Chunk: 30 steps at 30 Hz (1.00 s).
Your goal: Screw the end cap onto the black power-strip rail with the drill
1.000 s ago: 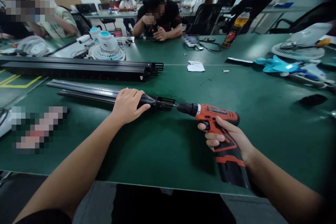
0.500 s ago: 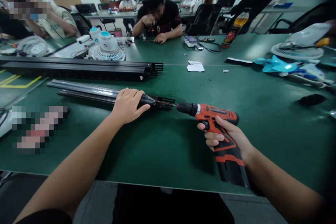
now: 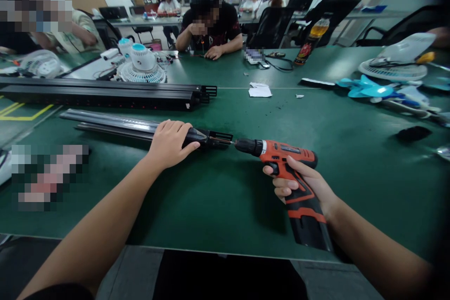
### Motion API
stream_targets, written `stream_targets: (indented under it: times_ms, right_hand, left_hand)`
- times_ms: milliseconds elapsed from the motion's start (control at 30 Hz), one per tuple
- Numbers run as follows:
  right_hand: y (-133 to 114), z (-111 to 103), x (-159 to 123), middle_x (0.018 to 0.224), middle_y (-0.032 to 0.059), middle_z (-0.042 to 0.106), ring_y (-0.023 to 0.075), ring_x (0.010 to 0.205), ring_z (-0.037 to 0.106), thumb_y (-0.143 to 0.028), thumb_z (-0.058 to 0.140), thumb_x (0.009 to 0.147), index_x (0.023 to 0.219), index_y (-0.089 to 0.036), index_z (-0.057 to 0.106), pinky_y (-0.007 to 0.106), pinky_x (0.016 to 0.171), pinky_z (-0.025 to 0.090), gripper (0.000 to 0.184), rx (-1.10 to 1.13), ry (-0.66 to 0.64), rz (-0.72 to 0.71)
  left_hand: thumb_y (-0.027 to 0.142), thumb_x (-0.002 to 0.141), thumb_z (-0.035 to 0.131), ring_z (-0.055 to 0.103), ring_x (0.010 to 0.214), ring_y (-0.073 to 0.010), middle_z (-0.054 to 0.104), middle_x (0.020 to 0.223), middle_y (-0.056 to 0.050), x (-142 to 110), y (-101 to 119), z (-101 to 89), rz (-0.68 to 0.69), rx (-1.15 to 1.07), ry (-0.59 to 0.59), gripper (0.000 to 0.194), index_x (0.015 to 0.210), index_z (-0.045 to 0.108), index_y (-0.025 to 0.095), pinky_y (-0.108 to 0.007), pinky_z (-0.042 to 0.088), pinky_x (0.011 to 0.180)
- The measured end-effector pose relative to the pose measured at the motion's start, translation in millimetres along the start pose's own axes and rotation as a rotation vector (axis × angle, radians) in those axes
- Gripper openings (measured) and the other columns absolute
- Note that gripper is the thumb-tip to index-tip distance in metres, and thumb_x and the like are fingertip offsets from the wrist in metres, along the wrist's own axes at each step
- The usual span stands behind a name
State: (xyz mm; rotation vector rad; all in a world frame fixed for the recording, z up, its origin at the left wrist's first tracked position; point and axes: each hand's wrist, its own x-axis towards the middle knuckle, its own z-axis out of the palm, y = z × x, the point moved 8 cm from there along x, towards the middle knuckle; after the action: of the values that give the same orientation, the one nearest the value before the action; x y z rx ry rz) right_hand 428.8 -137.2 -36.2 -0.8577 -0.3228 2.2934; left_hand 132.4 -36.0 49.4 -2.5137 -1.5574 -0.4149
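Note:
My right hand (image 3: 298, 183) is wrapped round the grip of a red and black cordless drill (image 3: 288, 150), a finger at its trigger. The drill points left, and its bit meets the slotted black end piece (image 3: 221, 138) of a long dark bar. My left hand (image 3: 172, 143) lies over this long black bar (image 3: 112, 119), fingers across the top and thumb along the near side, holding it on the green table. A shiny clear strip runs along the bar's upper face. Whether a screw sits at the bit's tip is too small to tell.
Behind the bar lie more long black bars (image 3: 140, 96). White fan parts (image 3: 142, 63) stand at the back left, blue fan blades (image 3: 365, 88) at the right. A paper scrap (image 3: 260, 89) and a drink bottle (image 3: 312, 42) are farther back. A co-worker (image 3: 211, 18) sits opposite.
The whole view has shifted slightly. Both hands, the drill and the bar keep the same places relative to each other.

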Motion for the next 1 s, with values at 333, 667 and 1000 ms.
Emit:
stream_targets:
  times_ms: [333,667,1000]
  right_hand:
    - [0.0,-1.7,-0.5,0.054,-0.0065,0.039,0.0118,0.053,0.045,-0.047,0.082,0.082,0.101,-0.016,0.067,0.021,0.052,0.045,0.039,-0.016,0.009,0.006]
    - [-0.3,2.2,-0.9,0.054,-0.0073,0.035,0.0106,0.053,0.043,-0.047,0.081,0.083,0.099,-0.017,0.066,0.019,0.052,0.043,0.037,-0.037,0.003,-0.008]
    - [-1.6,7.0,-2.0,0.054,-0.0070,0.035,0.0121,0.052,0.042,-0.050,0.082,0.083,0.099,-0.017,0.067,0.022,0.051,0.045,0.039,-0.109,-0.007,-0.047]
  left_hand:
    - [0.061,0.101,0.044,0.057,0.118,-0.0357,0.067,0.124,-0.016,-0.4,0.3,-0.3,0.002,-0.001,0.001,0.053,0.129,0.062,0.020,-0.055,0.035,0.113]
    - [0.061,0.099,0.047,0.057,0.117,-0.0362,0.067,0.124,-0.016,-0.4,1.1,-0.1,0.003,0.008,-0.001,0.054,0.130,0.062,0.020,-0.056,0.036,0.113]
    - [0.061,0.099,0.048,0.057,0.118,-0.0357,0.067,0.124,-0.015,-0.6,-1.5,1.8,0.001,0.014,0.002,0.052,0.129,0.062,0.020,-0.055,0.036,0.113]
